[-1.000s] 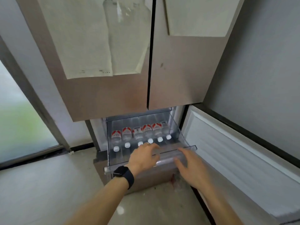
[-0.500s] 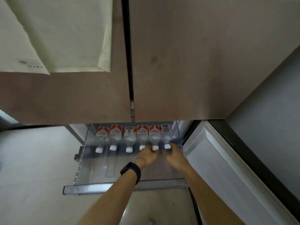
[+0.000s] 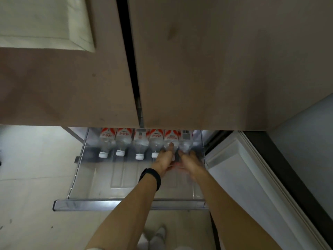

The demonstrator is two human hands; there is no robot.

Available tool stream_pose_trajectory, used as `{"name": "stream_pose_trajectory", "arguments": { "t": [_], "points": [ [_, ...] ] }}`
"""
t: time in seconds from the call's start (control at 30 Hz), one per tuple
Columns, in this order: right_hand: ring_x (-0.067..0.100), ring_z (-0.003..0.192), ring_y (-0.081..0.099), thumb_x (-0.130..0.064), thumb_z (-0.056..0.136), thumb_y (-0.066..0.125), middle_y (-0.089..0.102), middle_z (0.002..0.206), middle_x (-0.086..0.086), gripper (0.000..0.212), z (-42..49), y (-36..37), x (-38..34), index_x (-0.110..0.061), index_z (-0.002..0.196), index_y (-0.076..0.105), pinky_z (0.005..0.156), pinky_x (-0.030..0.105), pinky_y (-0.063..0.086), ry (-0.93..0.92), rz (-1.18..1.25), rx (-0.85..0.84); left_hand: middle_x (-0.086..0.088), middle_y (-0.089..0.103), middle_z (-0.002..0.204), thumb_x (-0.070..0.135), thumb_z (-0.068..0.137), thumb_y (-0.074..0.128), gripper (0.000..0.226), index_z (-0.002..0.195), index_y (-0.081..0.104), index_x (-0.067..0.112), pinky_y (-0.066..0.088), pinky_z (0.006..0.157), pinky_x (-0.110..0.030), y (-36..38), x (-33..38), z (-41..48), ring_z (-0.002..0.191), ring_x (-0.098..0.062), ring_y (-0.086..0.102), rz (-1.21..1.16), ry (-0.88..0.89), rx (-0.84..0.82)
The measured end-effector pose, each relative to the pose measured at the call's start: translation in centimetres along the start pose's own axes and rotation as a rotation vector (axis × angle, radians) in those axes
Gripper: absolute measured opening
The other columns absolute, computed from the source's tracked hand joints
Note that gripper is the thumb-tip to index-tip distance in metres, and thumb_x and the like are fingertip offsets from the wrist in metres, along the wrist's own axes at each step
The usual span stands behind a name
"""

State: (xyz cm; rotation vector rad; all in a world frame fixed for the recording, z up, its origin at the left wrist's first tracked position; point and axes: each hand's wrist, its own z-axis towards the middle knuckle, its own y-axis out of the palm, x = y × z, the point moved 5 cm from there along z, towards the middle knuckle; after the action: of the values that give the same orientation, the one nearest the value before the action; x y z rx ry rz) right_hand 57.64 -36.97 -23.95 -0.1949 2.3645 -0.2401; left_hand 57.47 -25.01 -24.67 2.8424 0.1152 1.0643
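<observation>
We reach into fridge drawer (image 3: 126,204): left hand (image 3: 163,161), fingers straight, touches fifth water bottle (image 3: 169,138); right hand (image 3: 191,163) blurred at sixth bottle (image 3: 186,144), grip unclear.

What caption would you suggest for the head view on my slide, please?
Left hand and right hand reach the rightmost bottles in an open fridge drawer.

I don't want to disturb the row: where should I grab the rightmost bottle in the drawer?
Grip its neck from the front. The rightmost bottle lies on its side, neck toward you, close beside its neighbour and the drawer wall, so the sides look cramped.
</observation>
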Motion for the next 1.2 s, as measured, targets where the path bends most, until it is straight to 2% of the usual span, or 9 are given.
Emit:
{"name": "stream_pose_trajectory", "arguments": {
  "t": [0.07, 0.13, 0.23, 0.33, 0.47, 0.57, 0.7, 1.0, 1.2],
  "points": [
    [0.018, 0.091, 0.067, -0.049, 0.101, 0.047, 0.067, 0.111, 0.003, 0.038, -0.9, 0.0, -0.4, -0.022, 0.127, 0.057, 0.072, 0.035, 0.061, 0.023, -0.031, -0.029, -0.011, 0.064, 0.127, 0.063, 0.103, 0.031, 0.062, 0.14, 0.052, 0.018, 0.055, 0.089, -0.039, -0.3, 0.2, -0.5, 0.111, -0.027, 0.063, 0.132, 0.008, 0.027],
    [0.014, 0.077, 0.057, -0.057, 0.101, 0.04, 0.058, 0.107, 0.002, 0.048, -2.3, 0.0, -0.3, -0.021, 0.131, 0.05, 0.052, 0.023, 0.051, 0.05, -0.185, -0.035, -0.024, 0.056, 0.14, 0.068, 0.1, 0.027, 0.072, 0.142, 0.051, 0.014, 0.047, 0.105, -0.048, -0.7, 0.3, -1.5, 0.125, -0.04, 0.057, 0.244, 0.033, 0.04],
    [0.017, 0.069, 0.057, -0.062, 0.098, 0.038, 0.058, 0.121, 0.013, 0.065, -3.8, -0.4, 0.1, -0.01, 0.136, 0.046, 0.045, 0.023, 0.045, -0.009, -0.4, 0.074, -0.03, 0.053, 0.141, 0.072, 0.097, 0.03, 0.08, 0.143, 0.048, 0.009, 0.057, 0.074, -0.032, -1.2, 0.9, -3.4, 0.086, -0.026, 0.065, 0.352, 0.074, 0.066],
    [0.019, 0.062, 0.063, -0.053, 0.102, 0.039, 0.067, 0.092, 0.014, 0.055, -6.3, -1.4, -0.2, -0.004, 0.114, 0.061, 0.041, 0.017, 0.042, -0.075, -0.517, 0.119, -0.022, 0.066, 0.115, 0.066, 0.1, 0.036, 0.076, 0.14, 0.045, 0.003, 0.048, 0.057, -0.028, -2.4, 1.7, -5.2, 0.07, -0.019, 0.058, 0.681, 0.074, 0.155],
    [0.021, 0.078, 0.063, -0.048, 0.104, 0.036, 0.069, 0.109, 0.015, 0.05, -10.2, -3.8, -0.7, -0.007, 0.105, 0.065, 0.066, 0.024, 0.047, -0.181, -0.806, 0.171, -0.019, 0.067, 0.114, 0.06, 0.099, 0.048, 0.078, 0.139, 0.035, -0.006, 0.061, 0.083, -0.042, -3.9, 1.6, -7.0, 0.093, -0.031, 0.072, 0.995, 0.114, 0.24],
    [0.029, 0.106, 0.063, -0.046, 0.103, 0.041, 0.064, 0.122, 0.015, 0.048, -12.1, -4.8, -1.2, -0.005, 0.124, 0.056, 0.083, 0.031, 0.048, -0.194, -0.887, 0.226, -0.012, 0.069, 0.113, 0.061, 0.099, 0.044, 0.079, 0.146, 0.028, 0.0, 0.061, 0.081, -0.038, -4.6, 2.7, -9.2, 0.088, -0.025, 0.072, 1.322, 0.179, 0.29],
    [0.033, 0.107, 0.062, -0.044, 0.105, 0.036, 0.064, 0.121, 0.017, 0.047, -14.0, -4.9, -3.6, -0.007, 0.132, 0.046, 0.083, 0.037, 0.05, -0.357, -1.026, 0.269, -0.01, 0.066, 0.118, 0.06, 0.099, 0.048, 0.071, 0.149, 0.03, 0.013, 0.052, 0.074, -0.038, -4.5, 6.2, -12.7, 0.1, -0.027, 0.066, 1.602, 0.393, 0.312],
    [0.022, 0.088, 0.064, -0.054, 0.098, 0.046, 0.067, 0.103, 0.004, 0.034, -15.1, -1.9, -6.0, -0.023, 0.11, 0.052, 0.066, 0.031, 0.047, -0.633, -1.1, 0.186, -0.006, 0.058, 0.131, 0.042, 0.096, 0.064, 0.046, 0.134, 0.049, 0.022, 0.046, 0.08, -0.031, -4.3, 8.1, -15.9, 0.11, -0.024, 0.061, 1.658, 0.584, 0.128],
    [0.005, 0.077, 0.053, -0.06, 0.086, 0.06, 0.057, 0.09, -0.012, 0.029, -14.2, -2.0, -4.3, -0.032, 0.09, 0.052, 0.059, 0.024, 0.04, -0.708, -0.825, 0.2, 0.005, 0.049, 0.12, 0.044, 0.086, 0.076, 0.044, 0.122, 0.056, 0.029, 0.047, 0.095, -0.033, -8.8, 5.7, -15.0, 0.109, -0.018, 0.054, 1.268, 0.577, 0.137]
  ]
}}
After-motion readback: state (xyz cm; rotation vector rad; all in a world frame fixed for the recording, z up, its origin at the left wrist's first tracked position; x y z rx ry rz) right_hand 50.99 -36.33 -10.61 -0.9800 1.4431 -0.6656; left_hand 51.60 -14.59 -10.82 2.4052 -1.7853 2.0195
